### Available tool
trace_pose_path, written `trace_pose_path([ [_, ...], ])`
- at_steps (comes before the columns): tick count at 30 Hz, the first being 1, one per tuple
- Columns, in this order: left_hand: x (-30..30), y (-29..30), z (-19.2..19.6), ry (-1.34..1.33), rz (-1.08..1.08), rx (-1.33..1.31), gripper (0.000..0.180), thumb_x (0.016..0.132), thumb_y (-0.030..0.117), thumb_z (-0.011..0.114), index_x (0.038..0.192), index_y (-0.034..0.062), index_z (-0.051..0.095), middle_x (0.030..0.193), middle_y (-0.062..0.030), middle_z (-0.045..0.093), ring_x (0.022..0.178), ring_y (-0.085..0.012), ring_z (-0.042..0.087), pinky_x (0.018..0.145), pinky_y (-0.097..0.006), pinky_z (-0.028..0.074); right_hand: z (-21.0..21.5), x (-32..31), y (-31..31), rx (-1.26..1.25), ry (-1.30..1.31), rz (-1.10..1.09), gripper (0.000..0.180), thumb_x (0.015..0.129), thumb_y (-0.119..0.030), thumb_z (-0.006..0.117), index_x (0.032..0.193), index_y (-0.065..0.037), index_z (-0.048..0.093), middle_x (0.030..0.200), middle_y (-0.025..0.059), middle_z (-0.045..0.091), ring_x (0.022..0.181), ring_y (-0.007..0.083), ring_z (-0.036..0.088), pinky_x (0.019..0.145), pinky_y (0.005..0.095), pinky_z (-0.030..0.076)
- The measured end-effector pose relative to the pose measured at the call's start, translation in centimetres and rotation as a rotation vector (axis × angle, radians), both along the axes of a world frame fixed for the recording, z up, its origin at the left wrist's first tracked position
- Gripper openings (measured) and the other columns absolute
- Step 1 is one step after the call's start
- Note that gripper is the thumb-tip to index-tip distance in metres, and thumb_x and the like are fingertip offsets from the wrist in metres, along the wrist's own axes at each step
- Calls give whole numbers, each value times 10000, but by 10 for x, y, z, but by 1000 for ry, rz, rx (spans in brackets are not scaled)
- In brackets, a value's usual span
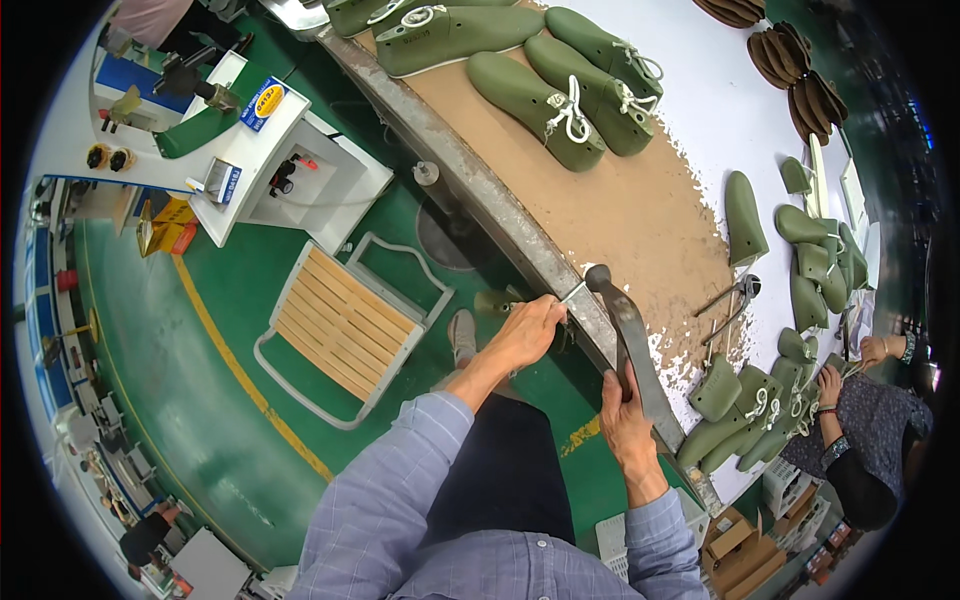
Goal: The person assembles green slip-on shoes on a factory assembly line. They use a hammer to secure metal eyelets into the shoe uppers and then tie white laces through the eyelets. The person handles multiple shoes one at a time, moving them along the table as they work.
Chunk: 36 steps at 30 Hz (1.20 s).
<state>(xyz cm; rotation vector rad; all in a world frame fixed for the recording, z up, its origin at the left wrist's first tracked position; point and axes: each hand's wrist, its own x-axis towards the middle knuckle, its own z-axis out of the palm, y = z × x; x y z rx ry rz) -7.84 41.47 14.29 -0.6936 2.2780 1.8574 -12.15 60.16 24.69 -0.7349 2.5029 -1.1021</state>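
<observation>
My left hand (529,330) is closed around a thin metal rod (573,292) at the near edge of the worktable. The rod's tip lies close to the round dark face of a hammer (632,335); I cannot tell whether they touch. My right hand (630,420) grips the hammer, its long curved grey metal lying over the table edge. Just left of my left hand shows a small greenish piece (494,301), partly hidden. Green shoe lasts (535,108) with white cord loops lie on the brown board. Pincers (738,296) rest to the right of the hammer.
The worktable's metal edge (480,190) runs diagonally before me. More green lasts (745,410) lie at the right, near another person's hands (830,385). Brown sole-shaped stacks (780,55) stand far right. A slatted chair (340,325) and a white stand (320,180) are at left.
</observation>
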Motion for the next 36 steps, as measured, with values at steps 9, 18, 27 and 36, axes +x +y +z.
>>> trace_pose_path([
  [9, -7, 8, 8, -157, 21, -138, 348, 1042, 244, 475, 938, -42, 645, 922, -276, 694, 918, -483, 649, 815, -538, 499, 16, -16, -5, 103, -144, 6, 223, 975, -92, 622, 1187, -26, 638, 920, 259, 681, 857, 473, 663, 701, 476, 530],
  [18, -10, 10, 13, -127, 38, -185, 307, 1025, 189, 490, 934, -65, 639, 884, -299, 690, 911, -497, 661, 821, -551, 509, -2, -18, 1, 139, -177, -31, 208, 956, -77, 649, 1162, -56, 652, 849, 273, 655, 765, 468, 643, 654, 441, 519],
  [27, -9, 16, 18, -66, 66, -261, 209, 1007, 152, 548, 951, -45, 588, 818, -331, 652, 835, -538, 635, 725, -605, 491, -6, -11, 7, 142, -67, 50, 233, 984, -72, 631, 1216, -60, 624, 801, 250, 648, 707, 447, 625, 651, 416, 517],
  [36, 4, 24, 10, 44, 99, -429, 148, 1029, 121, 531, 976, -17, 522, 878, -278, 667, 808, -500, 644, 652, -556, 518, 4, -13, 15, 2, -46, -33, 284, 1024, -123, 611, 1291, -54, 546, 864, 270, 663, 739, 335, 668, 681, 399, 529],
])
